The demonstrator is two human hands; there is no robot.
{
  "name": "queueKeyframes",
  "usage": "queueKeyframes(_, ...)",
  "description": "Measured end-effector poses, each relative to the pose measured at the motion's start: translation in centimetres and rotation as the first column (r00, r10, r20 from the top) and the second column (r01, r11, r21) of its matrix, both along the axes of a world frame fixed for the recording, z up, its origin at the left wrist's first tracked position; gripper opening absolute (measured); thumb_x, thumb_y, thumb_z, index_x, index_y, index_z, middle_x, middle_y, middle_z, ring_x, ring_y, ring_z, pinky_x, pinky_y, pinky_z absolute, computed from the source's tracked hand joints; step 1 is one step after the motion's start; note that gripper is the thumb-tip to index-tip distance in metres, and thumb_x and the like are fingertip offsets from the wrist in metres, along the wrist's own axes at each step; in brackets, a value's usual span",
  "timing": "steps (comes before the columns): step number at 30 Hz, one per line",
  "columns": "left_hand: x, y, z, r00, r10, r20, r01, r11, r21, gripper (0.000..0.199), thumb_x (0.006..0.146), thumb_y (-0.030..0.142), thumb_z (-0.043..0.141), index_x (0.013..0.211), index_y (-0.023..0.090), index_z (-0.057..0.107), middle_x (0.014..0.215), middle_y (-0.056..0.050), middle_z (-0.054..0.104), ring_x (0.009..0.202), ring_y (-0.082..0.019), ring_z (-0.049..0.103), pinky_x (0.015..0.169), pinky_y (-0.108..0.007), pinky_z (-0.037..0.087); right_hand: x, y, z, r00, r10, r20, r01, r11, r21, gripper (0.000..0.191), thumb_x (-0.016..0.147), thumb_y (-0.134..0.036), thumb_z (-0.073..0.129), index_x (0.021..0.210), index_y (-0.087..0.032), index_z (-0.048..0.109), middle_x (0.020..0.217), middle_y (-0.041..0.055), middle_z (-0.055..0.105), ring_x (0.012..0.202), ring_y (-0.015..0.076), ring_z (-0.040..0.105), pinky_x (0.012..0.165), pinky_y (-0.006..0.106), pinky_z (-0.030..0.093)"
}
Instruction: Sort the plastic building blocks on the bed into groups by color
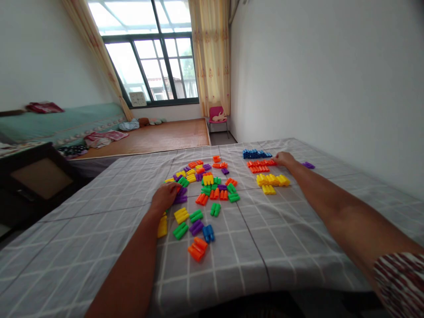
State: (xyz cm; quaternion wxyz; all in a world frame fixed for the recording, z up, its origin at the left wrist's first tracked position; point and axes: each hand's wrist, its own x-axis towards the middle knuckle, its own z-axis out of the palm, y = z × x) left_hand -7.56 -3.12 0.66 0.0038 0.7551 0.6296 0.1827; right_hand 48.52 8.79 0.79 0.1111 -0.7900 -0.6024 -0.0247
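Small ridged plastic building blocks in several colours lie in a loose pile on the grey checked bedsheet. At the pile's left edge my left hand (pixel 164 197) has its fingers pinched at an orange block, beside purple blocks (pixel 181 197) and a green block (pixel 183 181); the fingertips partly hide it. Over on the right, my right hand (pixel 285 159) is closed at the end of a row of orange blocks (pixel 260 166), its fingertips on the end block. Behind that row stand stacked blue blocks (pixel 255 154). In front of it are grouped yellow blocks (pixel 272 180).
A purple block (pixel 308 165) lies right of my right forearm. Nearest me are an orange block (pixel 198 249) and a blue block (pixel 208 233). The grey checked sheet (pixel 291 247) covers the surface. A white wall (pixel 324 88) runs along the right; a pink chair (pixel 217 113) stands beyond.
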Motion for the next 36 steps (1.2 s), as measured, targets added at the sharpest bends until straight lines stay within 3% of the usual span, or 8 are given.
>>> queueKeyframes(4, 0.2, -0.2, 0.0, 1.000, 0.003, 0.010, -0.003, 1.000, 0.000, 0.033, 0.088, 0.025, 0.043, 0.103, 0.025, 0.072, 0.108, -0.004, 0.071, 0.100, -0.019, 0.063, 0.087, -0.028, 0.047, -1.8, 0.0, 1.5, 0.999, 0.034, 0.008, -0.035, 0.997, 0.068, 0.029, 0.084, -0.041, 0.056, 0.084, -0.016, 0.071, 0.082, 0.0114, 0.072, 0.073, 0.0207, 0.065, 0.059, 0.026, 0.043)
queueKeyframes(7, 0.3, -0.1, -0.3, 1.000, -0.008, 0.022, 0.008, 1.000, 0.011, 0.032, 0.087, 0.024, 0.043, 0.102, 0.024, 0.072, 0.107, -0.004, 0.071, 0.099, -0.019, 0.063, 0.087, -0.028, 0.047, -6.0, -0.2, 3.0, 0.975, 0.221, 0.029, -0.223, 0.966, 0.130, 0.030, 0.087, -0.037, 0.052, 0.099, -0.016, 0.070, 0.095, 0.0099, 0.072, 0.082, 0.0197, 0.065, 0.068, 0.026, 0.044)
queueKeyframes(11, 0.3, -0.1, -0.5, 0.999, -0.002, 0.037, 0.001, 1.000, 0.023, 0.032, 0.087, 0.024, 0.043, 0.101, 0.024, 0.072, 0.108, -0.005, 0.070, 0.099, -0.019, 0.063, 0.087, -0.028, 0.047, -13.6, -1.0, 4.1, 0.851, 0.522, 0.059, -0.525, 0.849, 0.069, 0.029, 0.088, -0.034, 0.052, 0.106, -0.018, 0.069, 0.101, 0.0067, 0.072, 0.087, 0.0176, 0.065, 0.074, 0.025, 0.045)
queueKeyframes(15, 0.3, -0.4, 0.1, 0.995, 0.029, 0.099, -0.039, 0.994, 0.099, 0.033, 0.086, 0.017, 0.043, 0.103, 0.024, 0.071, 0.114, -0.004, 0.067, 0.104, -0.018, 0.061, 0.091, -0.027, 0.046, -19.7, -0.7, 3.3, 0.778, 0.620, 0.099, -0.619, 0.784, -0.048, 0.029, 0.086, -0.027, 0.056, 0.111, -0.021, 0.068, 0.108, 0.0055, 0.071, 0.095, 0.0180, 0.065, 0.080, 0.024, 0.046)
queueKeyframes(19, 0.2, -0.8, 0.9, 0.980, 0.094, 0.174, -0.124, 0.978, 0.170, 0.036, 0.086, 0.014, 0.041, 0.102, 0.023, 0.071, 0.112, -0.003, 0.068, 0.105, -0.018, 0.060, 0.094, -0.029, 0.045, -22.4, 0.9, 1.4, 0.819, 0.561, 0.119, -0.556, 0.828, -0.076, 0.037, 0.088, -0.031, 0.055, 0.121, -0.018, 0.063, 0.123, 0.0101, 0.065, 0.110, 0.0206, 0.061, 0.088, 0.026, 0.046)
queueKeyframes(24, 0.1, -0.9, 1.1, 0.980, 0.104, 0.171, -0.130, 0.980, 0.150, 0.034, 0.084, 0.013, 0.043, 0.100, 0.024, 0.072, 0.110, -0.003, 0.069, 0.102, -0.018, 0.061, 0.089, -0.028, 0.047, -23.5, 1.8, -0.4, 0.839, 0.538, 0.085, -0.526, 0.841, -0.125, 0.039, 0.088, -0.039, 0.054, 0.120, -0.018, 0.064, 0.118, 0.0097, 0.068, 0.105, 0.0218, 0.063, 0.085, 0.026, 0.048)
queueKeyframes(29, -0.2, -0.6, 0.6, 0.985, 0.089, 0.149, -0.112, 0.982, 0.155, 0.033, 0.084, 0.015, 0.043, 0.099, 0.024, 0.071, 0.108, -0.002, 0.069, 0.100, -0.018, 0.062, 0.084, -0.027, 0.048, -22.7, 1.3, 0.1, 0.826, 0.563, 0.018, -0.561, 0.825, -0.073, 0.043, 0.082, -0.033, 0.064, 0.122, -0.019, 0.062, 0.119, 0.0080, 0.067, 0.104, 0.0197, 0.063, 0.087, 0.026, 0.047)
queueKeyframes(36, -0.9, -0.4, 0.7, 0.987, 0.108, 0.119, -0.128, 0.975, 0.180, 0.032, 0.084, 0.019, 0.044, 0.099, 0.024, 0.072, 0.107, -0.003, 0.070, 0.097, -0.019, 0.063, 0.082, -0.027, 0.049, -11.6, 2.2, 3.0, 0.875, 0.484, -0.017, -0.482, 0.874, 0.066, 0.043, 0.078, -0.027, 0.065, 0.119, -0.016, 0.064, 0.122, 0.0089, 0.065, 0.105, 0.0207, 0.062, 0.090, 0.028, 0.047)
